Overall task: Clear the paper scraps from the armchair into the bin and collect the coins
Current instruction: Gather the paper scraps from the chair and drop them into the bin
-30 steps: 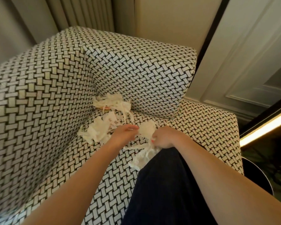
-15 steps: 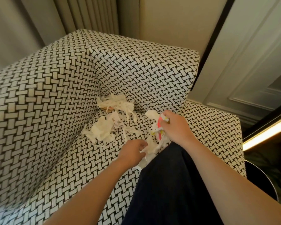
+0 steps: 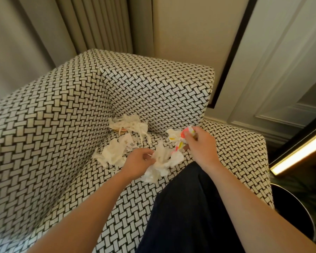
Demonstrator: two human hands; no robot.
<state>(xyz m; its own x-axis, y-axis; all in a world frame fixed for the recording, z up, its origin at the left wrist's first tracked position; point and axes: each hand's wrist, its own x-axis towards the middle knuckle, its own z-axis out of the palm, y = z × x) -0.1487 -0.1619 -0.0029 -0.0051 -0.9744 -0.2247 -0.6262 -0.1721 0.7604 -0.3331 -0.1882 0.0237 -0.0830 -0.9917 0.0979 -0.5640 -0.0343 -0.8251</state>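
Leg: a dark trouser leg [image 3: 186, 207] lies over the front of the armchair [image 3: 44, 134] seat.
Bin: the dark round bin [image 3: 297, 221] stands on the floor just beside the armchair, at the right edge of view.
Left hand: the left hand [image 3: 137, 165] has its fingers curled round a crumpled white paper bunch [image 3: 162, 161], held just over the seat.
Right hand: the right hand [image 3: 201, 143] pinches a clump of scraps printed pink and yellow [image 3: 178, 138], raised slightly above the cushion.
Loose scraps: a white paper pile [image 3: 113, 154] lies on the seat just left of the left hand.
Back corner: a heap of shredded strips [image 3: 130, 125] sits where the seat meets the backrest.
Behind: a pleated curtain [image 3: 98, 24] and a panelled door [image 3: 281, 70].
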